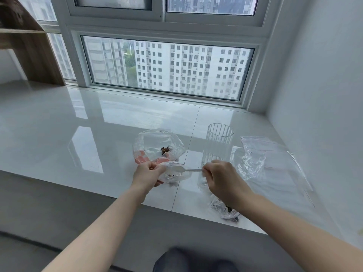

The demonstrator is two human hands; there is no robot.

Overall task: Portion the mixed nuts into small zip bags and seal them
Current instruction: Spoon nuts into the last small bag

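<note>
Nuts [165, 149], a small dark cluster, lie inside a large clear bag [157, 146] with pink print that sits open on the glossy white worktop [78, 124] below the window [167, 69]. Just in front of it, the left hand [146, 174] pinches the mouth of a small zip bag [174, 173], fingers curled on the plastic, holding it open; a few pieces show at its bottom. The right hand [220, 177] grips the handle of a white plastic spoon [183, 169], whose bowl reaches into the small bag's opening.

A ribbed clear glass [219, 146] stands upright just behind the right hand, between the large bag and a loose heap of empty clear bags [271, 163] with red zip lines spreading toward the right wall. Under the right wrist, near the worktop's front edge, lies another small bag [224, 210] with dark contents, partly hidden by the forearm. A wooden shelf unit [29, 46] stands at far left. A knee in dark fabric [182, 260] shows at the bottom.
</note>
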